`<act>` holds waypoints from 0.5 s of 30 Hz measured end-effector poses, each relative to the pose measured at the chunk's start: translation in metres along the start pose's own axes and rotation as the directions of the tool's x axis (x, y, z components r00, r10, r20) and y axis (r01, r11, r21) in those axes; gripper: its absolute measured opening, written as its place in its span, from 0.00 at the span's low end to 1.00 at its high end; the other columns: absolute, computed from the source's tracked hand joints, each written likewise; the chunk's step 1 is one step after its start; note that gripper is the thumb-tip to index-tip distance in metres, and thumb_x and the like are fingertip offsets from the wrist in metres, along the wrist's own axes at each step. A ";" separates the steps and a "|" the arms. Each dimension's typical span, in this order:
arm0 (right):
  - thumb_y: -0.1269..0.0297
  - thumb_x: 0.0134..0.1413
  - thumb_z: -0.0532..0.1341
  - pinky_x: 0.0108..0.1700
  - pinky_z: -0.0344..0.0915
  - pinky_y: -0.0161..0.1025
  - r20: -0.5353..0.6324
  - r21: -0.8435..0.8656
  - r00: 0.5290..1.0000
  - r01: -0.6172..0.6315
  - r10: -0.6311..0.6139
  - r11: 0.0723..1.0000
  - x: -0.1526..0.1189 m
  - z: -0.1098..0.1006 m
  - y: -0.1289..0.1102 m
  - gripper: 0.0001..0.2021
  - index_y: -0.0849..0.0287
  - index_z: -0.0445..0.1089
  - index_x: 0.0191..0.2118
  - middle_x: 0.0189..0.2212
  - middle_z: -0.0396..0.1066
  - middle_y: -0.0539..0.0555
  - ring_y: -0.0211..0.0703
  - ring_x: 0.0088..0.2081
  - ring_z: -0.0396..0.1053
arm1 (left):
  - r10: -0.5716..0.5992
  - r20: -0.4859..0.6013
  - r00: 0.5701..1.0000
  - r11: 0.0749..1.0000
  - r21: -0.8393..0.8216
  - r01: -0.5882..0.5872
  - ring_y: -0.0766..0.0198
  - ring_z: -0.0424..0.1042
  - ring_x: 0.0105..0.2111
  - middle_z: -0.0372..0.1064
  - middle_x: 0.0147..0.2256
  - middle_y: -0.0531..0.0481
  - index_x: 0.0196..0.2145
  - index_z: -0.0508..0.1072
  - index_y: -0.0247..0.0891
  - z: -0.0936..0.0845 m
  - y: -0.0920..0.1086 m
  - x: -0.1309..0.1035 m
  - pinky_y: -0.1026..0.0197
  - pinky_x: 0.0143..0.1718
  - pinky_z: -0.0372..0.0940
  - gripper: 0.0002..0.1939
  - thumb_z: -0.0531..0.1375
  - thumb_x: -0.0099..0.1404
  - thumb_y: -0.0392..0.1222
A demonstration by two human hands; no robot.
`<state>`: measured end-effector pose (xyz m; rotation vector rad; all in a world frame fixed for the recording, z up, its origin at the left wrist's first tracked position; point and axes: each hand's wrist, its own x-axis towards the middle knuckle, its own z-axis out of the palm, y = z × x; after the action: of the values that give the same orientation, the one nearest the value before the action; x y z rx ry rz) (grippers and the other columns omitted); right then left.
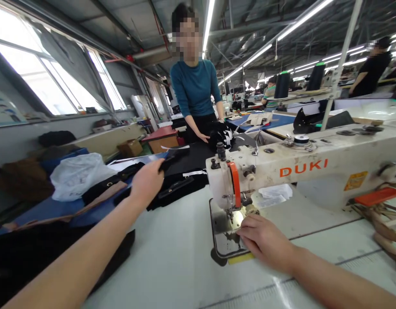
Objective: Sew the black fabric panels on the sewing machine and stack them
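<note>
My left hand reaches out over the far side of the table, its fingers closed on a black fabric piece. Below and beyond it lies a pile of black fabric pieces with a small metal fitting and a white strip. My right hand rests at the sewing machine, just in front of the lit needle area. Its fingers are curled together, and whatever they may pinch is hidden. The metal sewing plate shows beside those fingertips.
A person in a teal top stands across the table, hands at a black bundle with white strips. To the left are a white plastic bag and dark fabric. Thread cones stand behind the machine.
</note>
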<state>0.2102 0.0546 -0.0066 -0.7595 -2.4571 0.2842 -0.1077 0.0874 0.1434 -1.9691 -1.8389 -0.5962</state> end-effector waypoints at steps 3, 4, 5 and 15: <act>0.73 0.62 0.53 0.41 0.62 0.40 0.003 0.015 1.000 -0.020 0.020 1.000 0.000 0.000 0.000 0.11 0.59 0.72 0.34 0.32 0.68 0.55 0.45 0.37 0.64 | 0.043 0.053 0.998 0.998 -0.036 -0.042 0.54 0.71 0.46 0.66 0.51 0.44 0.52 0.68 0.36 0.035 0.009 -0.011 0.48 0.45 0.68 0.18 0.58 0.68 0.47; 0.73 0.62 0.53 0.41 0.62 0.40 0.007 0.018 1.000 -0.022 0.022 1.000 0.000 0.000 -0.001 0.11 0.59 0.72 0.34 0.32 0.68 0.55 0.45 0.38 0.64 | 0.050 0.069 0.996 0.998 -0.043 -0.047 0.54 0.71 0.46 0.67 0.50 0.45 0.52 0.68 0.35 0.044 0.011 -0.019 0.49 0.45 0.68 0.17 0.57 0.69 0.46; 0.73 0.62 0.52 0.41 0.62 0.41 0.011 0.023 1.000 -0.021 0.021 1.000 0.000 0.000 -0.001 0.11 0.59 0.72 0.34 0.32 0.68 0.55 0.45 0.38 0.65 | 0.052 0.084 0.995 0.998 -0.047 -0.048 0.54 0.71 0.46 0.67 0.50 0.45 0.52 0.68 0.35 0.050 0.011 -0.029 0.49 0.45 0.68 0.17 0.56 0.69 0.46; 0.71 0.64 0.50 0.42 0.65 0.44 0.053 0.062 0.998 0.026 -0.029 0.998 -0.010 0.004 0.004 0.13 0.58 0.72 0.37 0.37 0.69 0.57 0.47 0.40 0.66 | -0.113 0.236 0.965 0.993 0.050 0.104 0.51 0.69 0.51 0.66 0.54 0.41 0.54 0.68 0.37 -0.009 -0.052 -0.146 0.44 0.51 0.65 0.20 0.58 0.67 0.48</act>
<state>0.2165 0.0525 -0.0157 -0.7004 -2.4952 0.3728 -0.1676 -0.0358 0.0705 -1.9989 -2.0951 -0.3656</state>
